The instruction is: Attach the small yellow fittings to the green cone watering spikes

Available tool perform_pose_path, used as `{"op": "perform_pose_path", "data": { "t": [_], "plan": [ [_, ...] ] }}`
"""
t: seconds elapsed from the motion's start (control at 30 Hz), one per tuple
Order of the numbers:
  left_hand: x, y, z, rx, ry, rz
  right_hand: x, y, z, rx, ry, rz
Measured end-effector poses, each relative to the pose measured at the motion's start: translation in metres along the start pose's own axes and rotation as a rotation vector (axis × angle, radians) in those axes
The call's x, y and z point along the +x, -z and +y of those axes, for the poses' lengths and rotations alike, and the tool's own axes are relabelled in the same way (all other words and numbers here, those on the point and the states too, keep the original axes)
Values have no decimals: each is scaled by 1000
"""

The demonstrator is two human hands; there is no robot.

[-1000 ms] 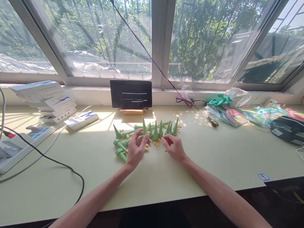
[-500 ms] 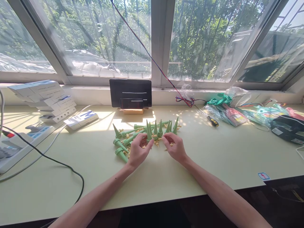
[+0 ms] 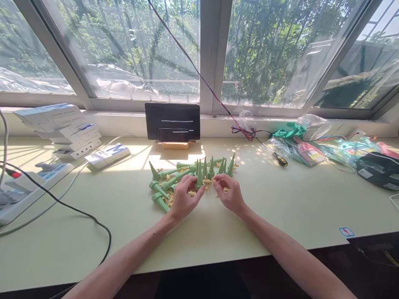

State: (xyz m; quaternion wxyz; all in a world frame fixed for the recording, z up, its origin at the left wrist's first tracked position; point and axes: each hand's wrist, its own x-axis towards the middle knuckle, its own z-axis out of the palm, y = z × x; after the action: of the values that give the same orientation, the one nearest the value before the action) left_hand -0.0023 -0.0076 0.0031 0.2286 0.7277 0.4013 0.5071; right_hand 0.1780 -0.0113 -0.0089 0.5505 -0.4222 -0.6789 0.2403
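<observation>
A cluster of green cone-shaped plastic spikes (image 3: 174, 178) lies on the pale yellow-green table (image 3: 280, 207), some standing upright, some on their sides, with small tan connector pieces among them. My left hand (image 3: 183, 199) is closed around one upright green spike (image 3: 199, 179) at the cluster's near edge. My right hand (image 3: 229, 193) pinches a small tan connector piece (image 3: 209, 181) right beside that spike, touching or nearly touching its side.
A dark tablet (image 3: 172, 121) leans on a wooden stand at the sill. White boxes (image 3: 62, 128) are stacked at left, with a power strip (image 3: 28, 187) and a black cable (image 3: 77, 211). A screwdriver (image 3: 279, 159), plastic bags and packages (image 3: 311, 145) lie at right.
My left hand lowered the raised green spike down to the table and shifted it slightly right. My right hand brought a tan piece up against it.
</observation>
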Motion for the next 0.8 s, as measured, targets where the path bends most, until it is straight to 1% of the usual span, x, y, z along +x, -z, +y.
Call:
{"op": "perform_pose_path", "data": {
  "t": [0.2,0.33,0.67,0.8],
  "plan": [
    [-1,0,-1,28,-13,-16,-1,-1,2,7,-4,-37],
    [-2,0,-2,54,-38,-18,-1,-1,3,-5,30,-51],
    [-2,0,-5,79,-76,-16,0,-1,1,28,81,-65],
    [-2,-1,-6,83,-86,-18,0,-2,2,38,78,-69]
  ]
}}
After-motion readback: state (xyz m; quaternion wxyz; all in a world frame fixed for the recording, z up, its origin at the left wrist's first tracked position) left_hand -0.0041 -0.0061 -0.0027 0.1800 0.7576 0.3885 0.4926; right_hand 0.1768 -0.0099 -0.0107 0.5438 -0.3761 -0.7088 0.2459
